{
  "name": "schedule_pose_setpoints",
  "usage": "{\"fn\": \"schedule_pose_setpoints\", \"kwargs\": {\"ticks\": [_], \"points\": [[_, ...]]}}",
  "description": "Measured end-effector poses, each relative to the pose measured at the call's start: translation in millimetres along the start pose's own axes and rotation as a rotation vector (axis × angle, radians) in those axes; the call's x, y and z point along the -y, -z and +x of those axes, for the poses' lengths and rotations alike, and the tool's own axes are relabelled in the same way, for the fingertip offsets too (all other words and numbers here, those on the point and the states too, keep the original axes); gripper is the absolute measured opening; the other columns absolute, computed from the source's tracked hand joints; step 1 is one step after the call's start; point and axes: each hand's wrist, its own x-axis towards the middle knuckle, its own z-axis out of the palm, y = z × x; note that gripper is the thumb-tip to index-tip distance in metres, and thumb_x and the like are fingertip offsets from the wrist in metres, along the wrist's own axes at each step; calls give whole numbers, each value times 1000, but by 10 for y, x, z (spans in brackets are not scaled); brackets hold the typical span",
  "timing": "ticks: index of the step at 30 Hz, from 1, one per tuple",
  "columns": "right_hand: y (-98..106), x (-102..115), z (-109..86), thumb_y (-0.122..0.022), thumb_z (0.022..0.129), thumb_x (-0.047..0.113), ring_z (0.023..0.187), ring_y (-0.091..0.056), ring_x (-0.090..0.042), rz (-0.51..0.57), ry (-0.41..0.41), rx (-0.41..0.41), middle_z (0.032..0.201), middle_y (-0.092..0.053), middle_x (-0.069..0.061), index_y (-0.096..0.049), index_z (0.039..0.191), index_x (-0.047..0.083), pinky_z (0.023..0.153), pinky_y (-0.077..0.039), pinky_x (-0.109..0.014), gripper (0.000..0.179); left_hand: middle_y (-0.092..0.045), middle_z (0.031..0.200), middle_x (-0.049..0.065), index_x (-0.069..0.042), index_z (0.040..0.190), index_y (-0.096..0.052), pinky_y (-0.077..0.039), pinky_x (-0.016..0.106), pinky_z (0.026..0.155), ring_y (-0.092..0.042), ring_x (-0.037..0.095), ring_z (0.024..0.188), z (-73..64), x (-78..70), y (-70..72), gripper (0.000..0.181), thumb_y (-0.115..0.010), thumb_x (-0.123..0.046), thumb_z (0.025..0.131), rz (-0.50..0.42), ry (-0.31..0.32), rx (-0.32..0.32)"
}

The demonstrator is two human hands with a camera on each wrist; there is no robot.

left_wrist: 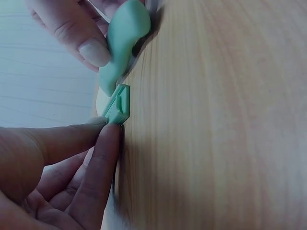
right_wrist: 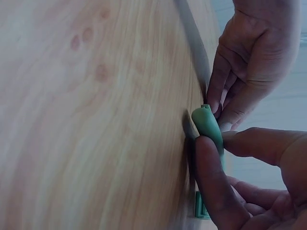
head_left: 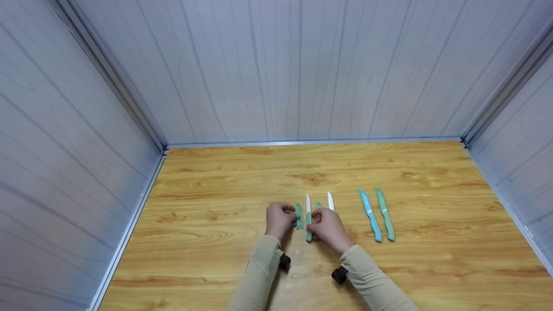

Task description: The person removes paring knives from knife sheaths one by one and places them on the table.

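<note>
My left hand (head_left: pixel 278 219) pinches a green knife sheath (head_left: pixel 299 211) between thumb and fingertips. In the left wrist view the sheath's open slot end (left_wrist: pixel 118 105) faces the camera. Just to its right, my right hand (head_left: pixel 332 230) grips a paring knife (head_left: pixel 309 236) by its green handle, the white blade pointing away from me. In the head view the sheath and knife lie side by side, apart. A second green sheath (head_left: pixel 319 204) and another white blade (head_left: pixel 330 200) show past my right hand, which hides their near ends.
Right of my hands, a blue sheathed knife (head_left: pixel 370 215) and a green sheathed knife (head_left: pixel 385 214) lie side by side on the wooden table (head_left: pixel 207 181). Pale panel walls (head_left: pixel 285 77) enclose the back and both sides.
</note>
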Motion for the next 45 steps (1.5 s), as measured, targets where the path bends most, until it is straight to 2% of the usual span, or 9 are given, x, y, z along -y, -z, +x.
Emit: {"fn": "schedule_pose_setpoints", "kwargs": {"ticks": [13, 21, 27, 33, 36, 41, 45], "points": [[-4, 9, 0, -68, 78, -3, 54, -60, -17, -37, 0, 14, 72, -58, -9, -59, 112, -10, 51, -55, -33, 35, -64, 70, 5, 3, 86, -71, -53, 26, 52, -61, 13, 60, -12, 7, -7, 12, -70, 8, 76, 16, -29, -22], [-10, 20, -22, -69, 78, -3, 53, -61, -17, -62, 6, 17, 71, -58, -9, -60, 110, -10, 51, -55, -34, 33, -63, 70, 4, 2, 86, -71, -52, 25, 53, -60, 12, 61, -21, -2, -10, 12, -70, 8, 76, 50, -12, -27], [-4, 24, -18, -68, 79, -3, 55, -62, -19, -69, 8, 24, 70, -59, -8, -60, 109, -10, 52, -55, -34, 32, -64, 70, 5, 2, 87, -72, -52, 25, 52, -61, 14, 60, -11, -1, -15, 12, -71, 8, 76, 27, 15, -20], [4, 18, -14, -68, 79, -2, 54, -62, -19, -75, 5, 30, 68, -59, -7, -60, 112, -9, 49, -53, -31, 34, -63, 71, 4, 0, 88, -72, -51, 24, 53, -60, 13, 61, 4, -3, -24, 13, -72, 6, 77, 61, 47, -18], [7, 6, -15, -68, 79, -2, 54, -61, -19, -87, 9, 28, 67, -59, -6, -60, 111, -9, 48, -52, -30, 33, -63, 71, 3, 0, 87, -72, -51, 24, 53, -59, 12, 62, -7, 3, -25, 11, -72, 5, 77, 65, 30, -19], [29, 10, -33, -66, 79, -2, 53, -60, -17, -98, 32, 9, 70, -59, -6, -59, 113, -9, 46, -51, -29, 36, -64, 72, 4, 2, 86, -72, -52, 25, 55, -59, 13, 64, -55, 21, 4, 9, -73, 5, 77, 48, -49, -28], [65, 12, -59, -63, 79, -2, 53, -58, -16, -75, 50, -15, 75, -61, -7, -58, 117, -9, 45, -49, -29, 39, -65, 75, 5, 3, 89, -71, -53, 26, 58, -60, 14, 67, -95, 30, 40, 10, -72, 5, 79, 10, -64, -21]]}}
